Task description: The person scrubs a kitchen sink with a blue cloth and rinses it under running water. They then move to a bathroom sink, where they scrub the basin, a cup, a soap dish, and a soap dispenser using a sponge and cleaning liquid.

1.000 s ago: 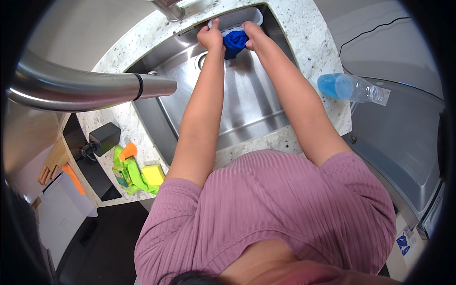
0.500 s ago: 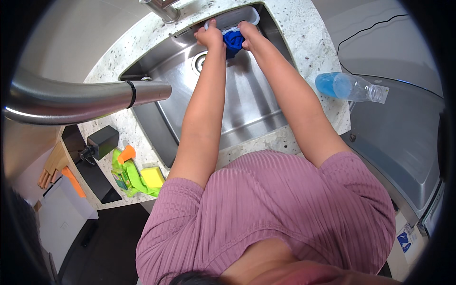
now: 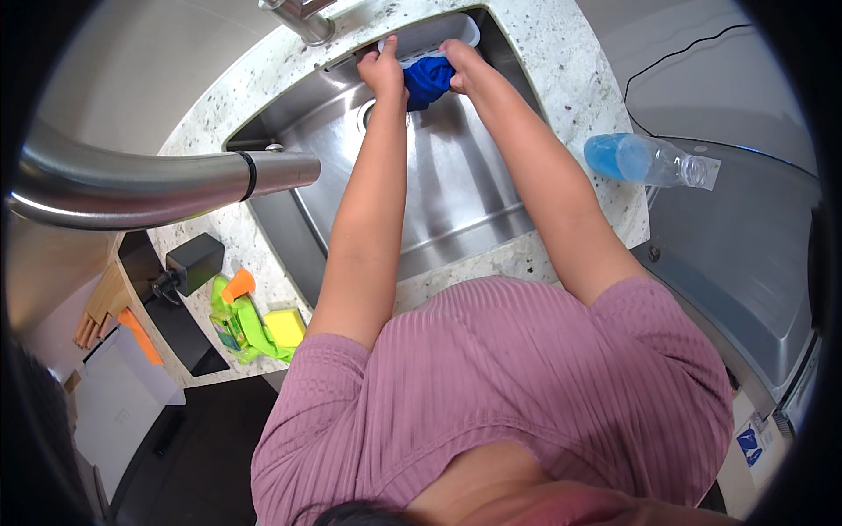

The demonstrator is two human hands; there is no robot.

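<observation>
A crumpled blue cloth hangs between my two hands at the far side of the steel sink. It lies against the front of a pale grey plastic caddy on the sink's far wall. On the cloth's left edge my left hand is closed, its thumb pointing up beside the caddy. My right hand grips the right edge, with fingertips close to the caddy's perforated front. Most of the fingers curl out of sight behind the cloth.
A thick steel spout reaches in from the left over the basin; a tap base stands behind it. Left counter: black dispenser, orange cup, green cloth, yellow sponge. A bottle of blue liquid is at the right.
The cloth has shifted slightly left and spread a little wider between my hands. My left hand and forearm have moved a little left, while the right hand stays nearly in place.
</observation>
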